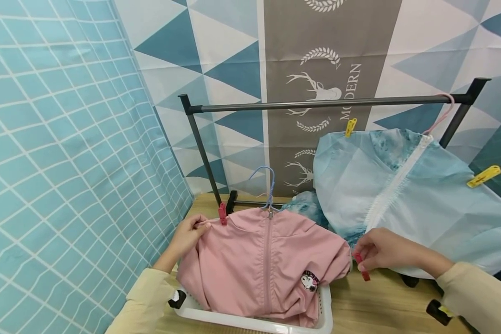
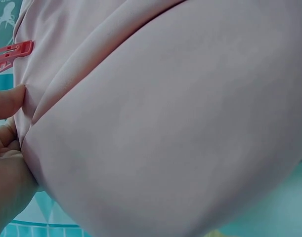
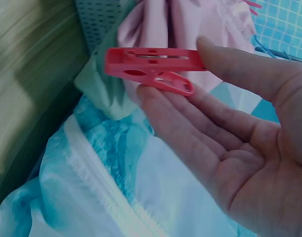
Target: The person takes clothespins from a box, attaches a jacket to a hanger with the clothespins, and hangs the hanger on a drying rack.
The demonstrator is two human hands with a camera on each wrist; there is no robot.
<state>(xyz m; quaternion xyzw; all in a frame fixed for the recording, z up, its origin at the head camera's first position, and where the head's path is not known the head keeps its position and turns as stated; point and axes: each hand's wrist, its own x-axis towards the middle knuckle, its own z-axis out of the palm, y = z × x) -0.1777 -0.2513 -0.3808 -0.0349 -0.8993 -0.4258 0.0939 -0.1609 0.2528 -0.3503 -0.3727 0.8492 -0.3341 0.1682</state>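
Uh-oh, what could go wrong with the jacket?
The red clothespin in the right grip could slip and drop. The pink jacket might slide off its blue hanger, as only one shoulder shows a clipped red clothespin. The left grip, pinching fabric nearby, might tug that loose.

A laundry corner, perhaps in a home: a black clothes rack (image 1: 275,106) with a pale blue jacket (image 1: 346,171) hung on it, a white basket (image 1: 234,321), a red clothes peg (image 3: 168,64), printed wall cloth (image 1: 229,37)
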